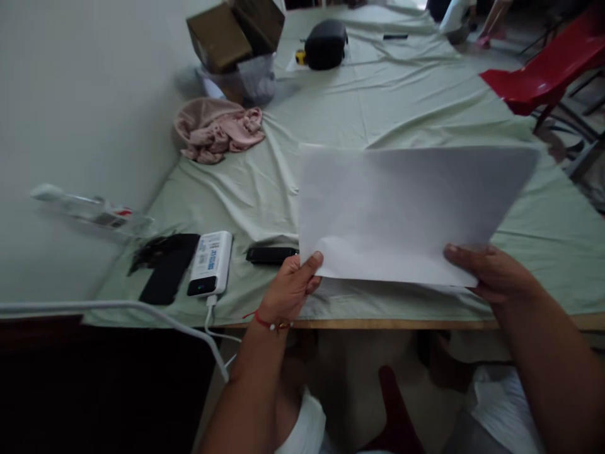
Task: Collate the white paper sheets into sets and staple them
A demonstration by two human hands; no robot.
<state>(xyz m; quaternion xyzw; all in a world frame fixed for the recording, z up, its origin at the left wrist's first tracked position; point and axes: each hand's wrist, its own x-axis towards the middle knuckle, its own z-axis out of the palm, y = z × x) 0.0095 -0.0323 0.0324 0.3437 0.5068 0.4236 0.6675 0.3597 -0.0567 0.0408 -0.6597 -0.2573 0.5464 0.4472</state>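
A blank white sheet of paper (401, 208) is held out over the table, its far edge away from me. My left hand (295, 284) pinches its near left corner, thumb on top, a red string bracelet round the wrist. At the near right corner my right hand (494, 271) grips the sheet the same way, fingers hidden underneath. Just left of my left hand lies a small black device (270, 255), partly covered by the hand and paper. Farther left are a white power bank (210, 261) with a cable plugged in and a black phone (165, 277).
Pale green cloth (368, 113) covers the table. A clear plastic bottle (94, 209) lies by the wall. Beyond are a pink cloth (220, 129), a cardboard box (220, 38), a black case (327, 44) and a yellow tape measure (300, 57). A red chair (553, 75) stands right.
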